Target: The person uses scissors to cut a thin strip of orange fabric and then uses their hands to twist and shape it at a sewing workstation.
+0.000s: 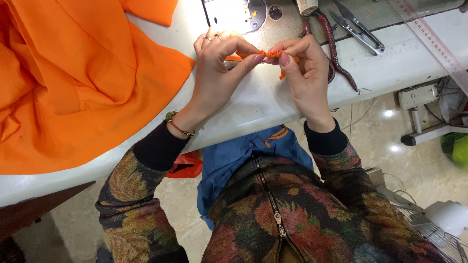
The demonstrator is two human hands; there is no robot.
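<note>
A thin strip of orange fabric [271,52], bunched into small gathers, is pinched between both hands above the white sewing table [253,104]. My left hand [217,68] grips its left end with thumb and forefinger; rings show on two fingers. My right hand [304,68] holds the right end, fingertips almost touching the left hand's. A short tail of the strip hangs under the right thumb. The strip's middle is partly hidden by the fingers.
A large heap of orange cloth [68,83] covers the table's left side. The sewing machine's metal plate [243,12] lies just beyond the hands. Thread snips [358,29], a dark red cord [336,53] and a clear ruler [434,39] lie at the right. Tiled floor below.
</note>
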